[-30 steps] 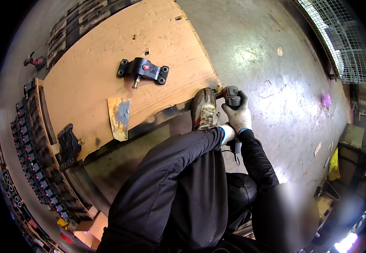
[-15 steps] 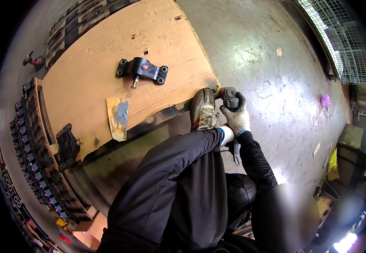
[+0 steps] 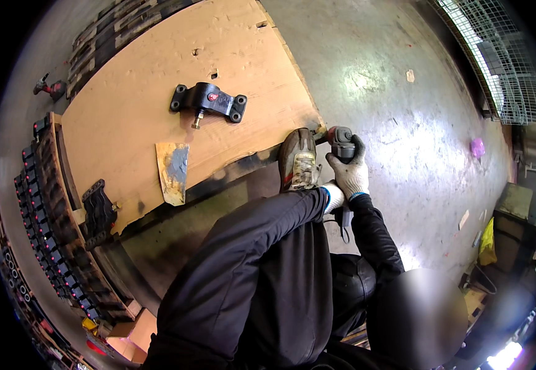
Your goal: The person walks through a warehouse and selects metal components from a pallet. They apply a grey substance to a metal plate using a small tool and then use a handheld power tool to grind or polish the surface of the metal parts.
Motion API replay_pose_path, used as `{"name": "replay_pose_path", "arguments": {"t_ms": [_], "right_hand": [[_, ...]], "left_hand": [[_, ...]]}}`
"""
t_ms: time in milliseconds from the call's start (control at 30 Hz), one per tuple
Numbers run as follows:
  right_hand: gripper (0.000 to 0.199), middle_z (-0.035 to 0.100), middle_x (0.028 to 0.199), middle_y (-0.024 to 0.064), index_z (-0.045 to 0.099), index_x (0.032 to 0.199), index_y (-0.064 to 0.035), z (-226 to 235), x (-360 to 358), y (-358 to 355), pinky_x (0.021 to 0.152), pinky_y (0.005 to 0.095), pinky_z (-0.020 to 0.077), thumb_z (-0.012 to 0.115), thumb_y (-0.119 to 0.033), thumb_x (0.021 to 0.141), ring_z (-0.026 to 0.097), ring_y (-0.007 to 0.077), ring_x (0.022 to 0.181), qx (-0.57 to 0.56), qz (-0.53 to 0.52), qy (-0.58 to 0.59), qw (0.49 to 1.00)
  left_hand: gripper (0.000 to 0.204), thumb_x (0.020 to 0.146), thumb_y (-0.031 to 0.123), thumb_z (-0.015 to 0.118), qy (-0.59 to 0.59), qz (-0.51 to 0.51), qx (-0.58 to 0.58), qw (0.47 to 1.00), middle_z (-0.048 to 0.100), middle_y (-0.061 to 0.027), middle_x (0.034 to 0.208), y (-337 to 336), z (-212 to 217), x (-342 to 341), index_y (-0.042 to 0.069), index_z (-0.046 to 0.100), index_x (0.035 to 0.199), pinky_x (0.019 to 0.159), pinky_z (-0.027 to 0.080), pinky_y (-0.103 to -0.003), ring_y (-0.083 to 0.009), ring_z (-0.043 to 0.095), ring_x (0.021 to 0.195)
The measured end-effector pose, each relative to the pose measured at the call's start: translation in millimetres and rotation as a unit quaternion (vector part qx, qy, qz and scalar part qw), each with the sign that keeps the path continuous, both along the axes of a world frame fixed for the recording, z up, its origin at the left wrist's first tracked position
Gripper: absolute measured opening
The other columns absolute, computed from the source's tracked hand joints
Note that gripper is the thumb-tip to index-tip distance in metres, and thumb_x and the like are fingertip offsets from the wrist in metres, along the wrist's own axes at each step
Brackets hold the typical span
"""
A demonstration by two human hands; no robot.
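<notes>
A black-sleeved arm runs up from the lower edge to the right hand (image 3: 349, 174) in a pale knitted work glove, its fingers wrapped tight around the dark grey barrel-shaped power tool (image 3: 341, 140). The tool's body sits inside the fist, its head poking out above the knuckles toward the corner of the large plywood board (image 3: 157, 92). The left hand is hidden behind a black-clad knee; its grip cannot be told. Just left of the tool, a worn brown shoe (image 3: 297, 160) rests on the board's edge. Farther off lies a black metal bracket (image 3: 209, 102).
</notes>
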State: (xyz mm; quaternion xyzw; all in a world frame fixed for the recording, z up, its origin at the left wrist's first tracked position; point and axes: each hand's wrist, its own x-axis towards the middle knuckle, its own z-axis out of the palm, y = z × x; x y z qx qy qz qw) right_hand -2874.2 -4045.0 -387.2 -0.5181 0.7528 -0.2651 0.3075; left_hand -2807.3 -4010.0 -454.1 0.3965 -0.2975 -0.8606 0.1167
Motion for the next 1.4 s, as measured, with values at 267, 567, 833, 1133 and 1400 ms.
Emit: {"name": "replay_pose_path", "arguments": {"t_ms": [267,567,833,1133,1400], "right_hand": [[0.085,0.070,0.110,0.0223,0.035,0.146,-0.0165,0,-3,-10,0.085,0.0435,0.0557,0.082,-0.031,0.076,0.071,0.0375,0.098,0.027,0.049,-0.005,0.998],[0.084,0.070,0.111,0.0224,0.035,0.145,-0.0136,3,0,-10,0.086,0.0434,0.0559,0.082,-0.030,0.076,0.070,0.0374,0.101,0.025,0.077,-0.016,0.997],[0.083,0.070,0.111,0.0220,0.037,0.145,-0.0156,0,-1,-5,0.086,0.0442,0.0557,0.082,-0.030,0.076,0.071,0.0374,0.101,0.029,0.070,-0.005,0.997],[0.082,0.070,0.110,0.0230,0.038,0.144,-0.0145,2,-5,-4,0.086,0.0435,0.0553,0.081,-0.030,0.076,0.070,0.0376,0.099,0.030,0.035,-0.004,0.999],[0.082,0.070,0.109,0.0227,0.037,0.144,-0.0141,-7,-10,1,0.086,0.0426,0.0550,0.081,-0.031,0.076,0.070,0.0369,0.099,0.010,0.006,-0.006,1.000]], "left_hand": [[0.035,0.088,0.017,0.074,-0.024,0.004,-0.015,1.000,0.069,-0.0049,0.097,-1,8,-5,0.011,0.058,0.118,0.064,0.055,-0.039,-0.0183,0.067,0.080],[0.032,0.088,0.017,0.075,-0.021,-0.017,0.014,1.000,0.068,-0.0026,0.091,1,-12,-12,0.014,0.058,0.116,0.059,0.052,-0.035,-0.0169,0.066,0.074],[0.034,0.088,0.018,0.075,0.032,0.023,0.005,0.999,0.069,-0.0025,0.094,2,3,-6,0.015,0.058,0.117,0.060,0.052,-0.036,-0.0173,0.066,0.077],[0.038,0.087,0.019,0.075,0.014,0.024,0.055,0.998,0.070,-0.0049,0.101,-5,17,-6,0.012,0.058,0.120,0.067,0.056,-0.038,-0.0193,0.067,0.083],[0.033,0.085,0.020,0.076,-0.045,-0.018,0.007,0.999,0.070,-0.0103,0.089,-9,26,0,0.008,0.061,0.112,0.059,0.054,-0.038,-0.0214,0.066,0.071]]}}
